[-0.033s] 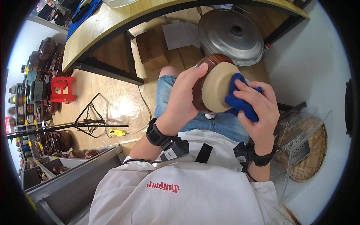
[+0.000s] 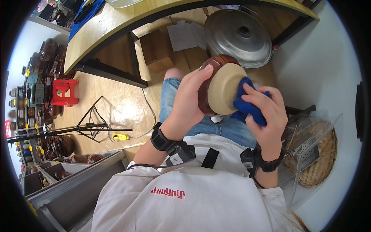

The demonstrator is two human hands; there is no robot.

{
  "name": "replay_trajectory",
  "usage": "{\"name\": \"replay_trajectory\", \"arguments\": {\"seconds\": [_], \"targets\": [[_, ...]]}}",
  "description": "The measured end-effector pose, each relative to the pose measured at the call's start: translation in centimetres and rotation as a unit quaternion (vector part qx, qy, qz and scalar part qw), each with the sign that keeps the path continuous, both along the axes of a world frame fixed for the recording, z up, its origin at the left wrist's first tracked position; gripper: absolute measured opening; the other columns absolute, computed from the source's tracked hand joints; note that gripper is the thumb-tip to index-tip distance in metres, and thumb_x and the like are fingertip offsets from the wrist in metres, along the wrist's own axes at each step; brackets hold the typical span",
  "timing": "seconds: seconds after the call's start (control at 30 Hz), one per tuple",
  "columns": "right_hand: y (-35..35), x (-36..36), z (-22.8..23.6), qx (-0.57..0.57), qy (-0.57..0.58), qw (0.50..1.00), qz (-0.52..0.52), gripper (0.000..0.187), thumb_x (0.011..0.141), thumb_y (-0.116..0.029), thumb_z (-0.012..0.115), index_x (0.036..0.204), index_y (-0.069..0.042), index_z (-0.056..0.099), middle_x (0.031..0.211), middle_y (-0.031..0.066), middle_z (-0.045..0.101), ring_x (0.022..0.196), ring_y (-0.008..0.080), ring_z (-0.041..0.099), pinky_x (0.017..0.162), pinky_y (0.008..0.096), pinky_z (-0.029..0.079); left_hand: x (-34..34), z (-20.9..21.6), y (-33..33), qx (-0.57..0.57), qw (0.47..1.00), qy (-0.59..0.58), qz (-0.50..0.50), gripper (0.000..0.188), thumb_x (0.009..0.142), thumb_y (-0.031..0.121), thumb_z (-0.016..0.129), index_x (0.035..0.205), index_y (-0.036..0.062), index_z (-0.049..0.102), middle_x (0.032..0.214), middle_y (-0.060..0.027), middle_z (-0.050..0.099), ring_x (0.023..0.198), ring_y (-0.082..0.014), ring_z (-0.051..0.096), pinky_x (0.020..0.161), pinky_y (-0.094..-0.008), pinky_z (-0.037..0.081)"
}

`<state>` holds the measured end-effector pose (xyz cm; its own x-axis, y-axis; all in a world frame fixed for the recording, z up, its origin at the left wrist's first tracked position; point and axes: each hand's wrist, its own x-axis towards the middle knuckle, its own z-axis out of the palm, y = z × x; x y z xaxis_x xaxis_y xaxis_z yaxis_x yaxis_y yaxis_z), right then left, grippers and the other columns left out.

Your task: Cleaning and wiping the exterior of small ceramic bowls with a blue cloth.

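Note:
A round ceramic pot (image 2: 223, 88) is held up in front of me, tilted so that its unglazed beige bottom faces right. Glossy reddish-brown glaze covers its other side. My left hand (image 2: 188, 101) grips the glazed side, thumb near the top; its other fingers are mostly hidden behind the pot. Bunched in my right hand (image 2: 268, 110) is a blue cloth (image 2: 246, 103), pressed by the fingers against the beige bottom. Both wrists wear black straps with small devices.
Ahead stands a wooden table (image 2: 110, 25) with dark metal legs. Beneath it are a cardboard box (image 2: 155, 48) and a large metal lid (image 2: 239, 38). To the left are a red stool (image 2: 65, 92), a black stand (image 2: 92, 120) and jar shelves. A woven basket (image 2: 324, 154) sits right.
Very little differs. The blue cloth and my right fingers have shifted slightly against the pot's bottom, while my left hand keeps its grip.

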<state>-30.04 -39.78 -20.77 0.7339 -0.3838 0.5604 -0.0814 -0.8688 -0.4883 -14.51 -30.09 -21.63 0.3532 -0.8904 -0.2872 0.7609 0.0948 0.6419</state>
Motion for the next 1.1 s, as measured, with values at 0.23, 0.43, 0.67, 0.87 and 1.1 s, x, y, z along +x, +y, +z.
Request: {"name": "replay_trajectory", "arguments": {"seconds": [0.23,0.43,0.67,0.87,1.1], "targets": [[1.8,-0.6,-0.5,0.218,-0.004,0.975,0.042,0.03,0.055,-0.003,0.057,0.085,-0.002,0.06,0.095,0.0106,0.064,0.078,0.0247,0.054,0.073,0.0312,0.046,0.2,-0.9,0.3,-0.022,0.998,-0.038,0.049,0.036,0.088,0.024,0.043,0.113,-0.0004,0.048,0.107,-0.0115,0.057,0.097,-0.0199,0.056,0.083,-0.0322,0.045],[1.1,0.6,-0.5,0.314,-0.112,0.941,-0.062,0.026,0.065,0.003,0.049,0.088,-0.001,0.06,0.095,0.0138,0.063,0.082,0.0213,0.056,0.078,0.0276,0.044,-1.0,0.3,0.5,0.005,0.996,-0.071,0.059,0.031,0.087,0.021,0.045,0.11,0.0002,0.049,0.103,-0.0099,0.056,0.094,-0.0174,0.056,0.081,-0.0293,0.045],[3.0,2.6,-0.4,0.156,-0.07,0.981,-0.093,0.029,0.061,-0.002,0.058,0.09,-0.004,0.062,0.098,0.0108,0.062,0.082,0.0244,0.055,0.074,0.0316,0.045,-1.1,-0.2,0.3,-0.008,0.991,-0.088,0.104,0.03,0.089,0.022,0.046,0.107,-0.0011,0.052,0.094,-0.0061,0.059,0.083,-0.0101,0.056,0.071,-0.0232,0.046],[1.6,1.5,-1.1,0.134,-0.041,0.985,0.099,0.032,0.052,-0.004,0.061,0.084,-0.004,0.061,0.096,0.0092,0.063,0.08,0.0249,0.054,0.071,0.0315,0.046,-0.4,-0.7,0.4,0.002,0.994,-0.054,0.098,0.029,0.089,0.02,0.046,0.107,-0.0008,0.052,0.095,-0.007,0.059,0.084,-0.0125,0.057,0.073,-0.0254,0.045],[-1.7,-0.6,0.0,0.193,-0.039,0.979,0.048,0.025,0.053,-0.005,0.055,0.077,-0.003,0.062,0.088,0.0076,0.065,0.078,0.0257,0.055,0.071,0.0316,0.047,0.0,-0.5,0.4,-0.008,0.999,0.003,0.048,0.029,0.088,0.022,0.046,0.107,-0.0001,0.053,0.097,-0.0075,0.059,0.086,-0.0143,0.058,0.075,-0.0266,0.046]]}}
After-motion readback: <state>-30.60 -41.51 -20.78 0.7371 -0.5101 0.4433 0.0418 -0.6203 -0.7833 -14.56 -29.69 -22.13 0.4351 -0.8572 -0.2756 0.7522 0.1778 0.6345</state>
